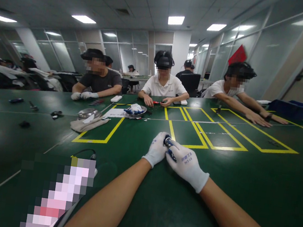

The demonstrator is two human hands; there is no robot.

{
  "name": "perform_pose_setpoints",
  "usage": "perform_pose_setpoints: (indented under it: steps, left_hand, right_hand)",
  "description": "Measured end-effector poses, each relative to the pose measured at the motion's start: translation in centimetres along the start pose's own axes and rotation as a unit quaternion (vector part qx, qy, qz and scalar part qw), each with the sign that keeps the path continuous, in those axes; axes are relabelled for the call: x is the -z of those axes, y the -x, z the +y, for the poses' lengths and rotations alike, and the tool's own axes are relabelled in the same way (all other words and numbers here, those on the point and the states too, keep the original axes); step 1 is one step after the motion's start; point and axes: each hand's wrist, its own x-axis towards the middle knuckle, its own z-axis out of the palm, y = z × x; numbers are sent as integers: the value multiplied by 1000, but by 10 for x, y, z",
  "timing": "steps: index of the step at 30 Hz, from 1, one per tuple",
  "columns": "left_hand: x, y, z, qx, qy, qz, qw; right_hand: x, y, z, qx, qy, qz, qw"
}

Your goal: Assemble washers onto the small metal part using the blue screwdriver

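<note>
Both my hands wear white knit gloves with blue print on the back, and they meet over the green table (142, 186). My left hand (157, 149) is closed around a small dark part with a shiny metal ring (168, 141). My right hand (186, 164) curls in from the other side, its fingertips pressed to the same part. Dark blue shows under the right fingers; I cannot tell if it is glove coating or part of the held thing. The gloves hide most of the part.
A lit phone-like device (65, 195), blurred out, lies at my left with a cable. Beyond are a cloth bag (90, 124), metal bowl (88, 113) and plate with gloves (135, 109). Yellow tape (194, 147) marks the table. Several people sit opposite; blue bins (294, 109) stand far right.
</note>
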Motion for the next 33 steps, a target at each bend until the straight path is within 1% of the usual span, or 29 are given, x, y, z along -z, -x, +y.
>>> perform_pose_setpoints:
  steps: [3, 6, 12, 16, 20, 25, 33]
  left_hand:
    - [0, 0, 0, 4, 10, 0, 1000]
    - [1, 1, 2, 7, 21, -1, 1000]
    - [1, 3, 3, 7, 39, -1, 999]
    - [2, 4, 2, -15, 29, -20, 999]
    - [1, 4, 2, -21, 25, -30, 999]
    - [3, 5, 3, -45, 24, -28, 998]
    - [6, 4, 4, -33, 0, -18, 999]
  right_hand:
    - [-7, 3, 5, 1, 43, -13, 999]
    - [-9, 3, 8, 6, 57, -14, 998]
    - [-5, 4, 9, 17, 55, -29, 998]
    - [-3, 4, 8, 16, 61, -34, 997]
    - [-1, 4, 9, 12, 65, -42, 997]
    - [0, 3, 14, 0, 64, -28, 998]
    - [0, 3, 13, -7, 45, -22, 999]
